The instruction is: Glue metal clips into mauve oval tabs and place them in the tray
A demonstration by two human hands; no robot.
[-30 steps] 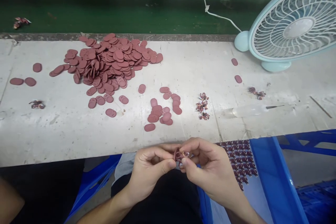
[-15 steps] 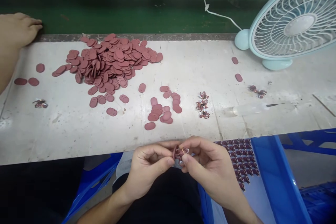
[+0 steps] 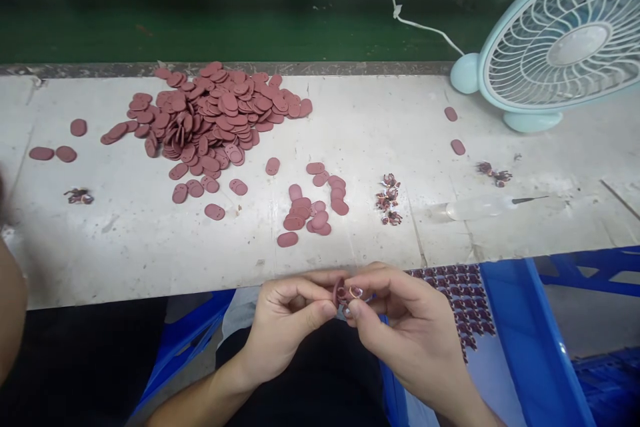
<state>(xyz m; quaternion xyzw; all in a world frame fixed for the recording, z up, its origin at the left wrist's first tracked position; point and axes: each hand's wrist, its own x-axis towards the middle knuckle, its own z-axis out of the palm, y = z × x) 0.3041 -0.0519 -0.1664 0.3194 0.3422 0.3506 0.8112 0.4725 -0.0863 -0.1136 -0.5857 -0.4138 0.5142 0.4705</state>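
Between thumb and fingers, my left hand (image 3: 295,317) pinches an oval dark-red disc (image 3: 338,292), turned edge-on to me. My right hand (image 3: 400,320) grips a small dark-red figure with white and orange details (image 3: 354,292), pressed close against the disc. Fingertips hide part of both pieces, so I cannot tell whether they are joined. Beyond my hands lies a loose group of red oval discs (image 3: 300,207). To its right sit several small dark-red figures (image 3: 388,199) in a short column. A large heap of the same discs (image 3: 215,110) rests farther back.
A light-blue fan (image 3: 570,47) stands at the back right, its white cord (image 3: 425,28) running across the green surface (image 3: 250,20). A clear bottle with a thin dark tip (image 3: 480,208) lies on the white table. Below, a blue crate (image 3: 540,340) holds rows of small pieces. Another person's arm (image 3: 10,313) is at left.
The other person's hand has drawn back from the far left edge, toward the near left. My hands keep hold of their pieces, the disc turning slightly. The view has shifted a little.
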